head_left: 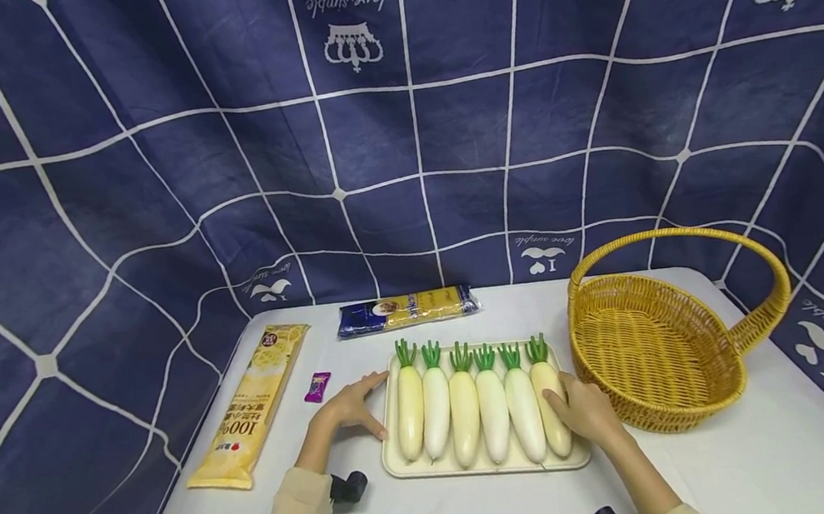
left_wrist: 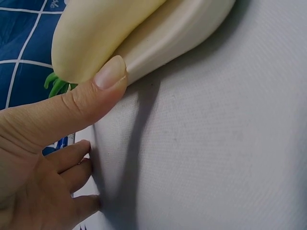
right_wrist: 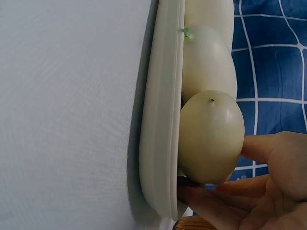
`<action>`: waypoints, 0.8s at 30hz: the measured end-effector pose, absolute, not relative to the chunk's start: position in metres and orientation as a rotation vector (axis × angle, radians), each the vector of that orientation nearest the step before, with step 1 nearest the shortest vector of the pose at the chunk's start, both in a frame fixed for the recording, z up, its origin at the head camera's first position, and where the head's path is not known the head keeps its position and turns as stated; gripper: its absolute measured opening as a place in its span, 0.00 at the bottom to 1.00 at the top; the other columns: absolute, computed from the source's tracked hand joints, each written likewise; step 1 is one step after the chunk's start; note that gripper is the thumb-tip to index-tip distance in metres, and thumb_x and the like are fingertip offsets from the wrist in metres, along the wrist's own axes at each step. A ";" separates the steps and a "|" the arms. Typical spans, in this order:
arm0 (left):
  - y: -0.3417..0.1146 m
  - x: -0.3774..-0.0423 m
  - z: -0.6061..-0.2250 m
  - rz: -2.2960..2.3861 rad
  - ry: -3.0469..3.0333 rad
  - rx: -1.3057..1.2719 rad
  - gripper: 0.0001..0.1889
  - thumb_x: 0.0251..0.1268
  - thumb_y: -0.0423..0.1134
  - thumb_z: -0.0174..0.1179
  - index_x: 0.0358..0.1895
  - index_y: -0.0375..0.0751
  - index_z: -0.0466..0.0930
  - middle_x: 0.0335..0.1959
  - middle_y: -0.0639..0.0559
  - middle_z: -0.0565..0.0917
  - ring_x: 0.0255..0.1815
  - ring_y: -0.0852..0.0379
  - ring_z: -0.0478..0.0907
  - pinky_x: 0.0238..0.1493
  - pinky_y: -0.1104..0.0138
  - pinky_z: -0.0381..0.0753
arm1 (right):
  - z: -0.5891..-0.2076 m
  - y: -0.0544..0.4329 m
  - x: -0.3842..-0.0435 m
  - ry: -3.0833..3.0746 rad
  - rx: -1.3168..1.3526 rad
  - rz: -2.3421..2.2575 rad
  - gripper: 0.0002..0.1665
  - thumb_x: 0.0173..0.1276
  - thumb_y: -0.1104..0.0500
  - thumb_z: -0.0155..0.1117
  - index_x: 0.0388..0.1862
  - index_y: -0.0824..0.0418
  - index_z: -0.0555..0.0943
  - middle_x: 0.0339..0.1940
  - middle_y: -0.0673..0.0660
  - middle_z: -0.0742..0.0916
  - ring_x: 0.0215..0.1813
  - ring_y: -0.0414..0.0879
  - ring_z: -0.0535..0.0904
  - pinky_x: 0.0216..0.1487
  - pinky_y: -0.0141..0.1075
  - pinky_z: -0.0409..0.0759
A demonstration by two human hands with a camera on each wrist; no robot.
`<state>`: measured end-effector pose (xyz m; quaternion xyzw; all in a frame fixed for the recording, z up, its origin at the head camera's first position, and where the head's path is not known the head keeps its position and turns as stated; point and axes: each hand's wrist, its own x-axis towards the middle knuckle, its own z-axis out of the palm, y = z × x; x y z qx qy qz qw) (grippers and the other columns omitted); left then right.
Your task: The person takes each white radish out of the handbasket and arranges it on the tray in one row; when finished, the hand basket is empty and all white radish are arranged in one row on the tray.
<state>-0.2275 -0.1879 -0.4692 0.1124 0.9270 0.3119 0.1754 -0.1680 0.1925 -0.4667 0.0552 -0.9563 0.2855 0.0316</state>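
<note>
Several toy white radishes (head_left: 466, 419) with green tops lie side by side in a cream tray (head_left: 480, 469); some are yellower than others. My left hand (head_left: 348, 406) is at the tray's left side, fingers spread. Its thumb (left_wrist: 108, 79) touches the tray's rim (left_wrist: 163, 57), close to the leftmost radish (left_wrist: 91, 38), while the other fingers are lower beside the tray. At the right end, my right hand (head_left: 586, 410) holds the rightmost radish (right_wrist: 211, 139), thumb on one side and fingers on the other. That radish still lies within the tray.
A yellow wicker basket (head_left: 651, 349) with a tall handle stands right of the tray. Behind the tray lies a blue and yellow pasta packet (head_left: 408, 310). A long yellow noodle packet (head_left: 250, 408) and a small purple sweet (head_left: 317, 387) lie at left. A blue checked curtain (head_left: 370, 144) surrounds the table.
</note>
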 end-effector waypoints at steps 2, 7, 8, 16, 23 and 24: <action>-0.188 -0.227 -0.469 0.883 2.625 0.317 0.57 0.25 0.36 0.80 0.70 0.40 0.61 0.71 0.34 0.58 0.72 0.34 0.51 0.70 0.41 0.50 | -0.466 0.192 -0.168 -2.947 0.167 0.887 0.32 0.67 0.58 0.57 0.56 0.86 0.65 0.41 0.81 0.80 0.32 0.61 0.83 0.34 0.49 0.83; -0.187 -0.227 -0.470 0.877 2.622 0.322 0.57 0.24 0.36 0.80 0.70 0.40 0.61 0.71 0.34 0.58 0.72 0.35 0.51 0.70 0.41 0.50 | -0.467 0.192 -0.165 -2.974 0.140 0.905 0.32 0.69 0.59 0.55 0.58 0.87 0.63 0.44 0.83 0.78 0.31 0.60 0.83 0.33 0.48 0.84; -0.187 -0.227 -0.470 0.878 2.622 0.324 0.57 0.24 0.36 0.80 0.70 0.40 0.61 0.71 0.34 0.58 0.72 0.35 0.51 0.70 0.41 0.50 | -0.466 0.192 -0.165 -2.980 0.135 0.910 0.32 0.70 0.59 0.54 0.58 0.87 0.63 0.44 0.83 0.78 0.30 0.58 0.83 0.33 0.47 0.84; -0.186 -0.226 -0.471 0.879 2.619 0.310 0.56 0.25 0.36 0.80 0.70 0.41 0.61 0.71 0.35 0.58 0.72 0.35 0.51 0.70 0.41 0.50 | -0.464 0.195 -0.162 -2.972 0.145 0.994 0.31 0.71 0.60 0.52 0.58 0.87 0.62 0.37 0.78 0.82 0.24 0.49 0.80 0.28 0.41 0.82; -0.184 -0.227 -0.470 0.879 2.620 0.321 0.56 0.25 0.36 0.80 0.70 0.41 0.61 0.71 0.35 0.58 0.72 0.35 0.51 0.70 0.41 0.50 | -0.465 0.197 -0.159 -2.966 0.133 1.017 0.30 0.71 0.60 0.50 0.58 0.87 0.62 0.20 0.60 0.79 0.16 0.42 0.72 0.18 0.32 0.73; -0.183 -0.227 -0.470 0.882 2.620 0.322 0.56 0.25 0.36 0.80 0.70 0.41 0.61 0.71 0.35 0.58 0.72 0.35 0.51 0.70 0.41 0.49 | -0.465 0.198 -0.159 -2.968 0.123 1.026 0.30 0.71 0.60 0.50 0.59 0.87 0.62 0.18 0.57 0.77 0.15 0.42 0.71 0.16 0.31 0.72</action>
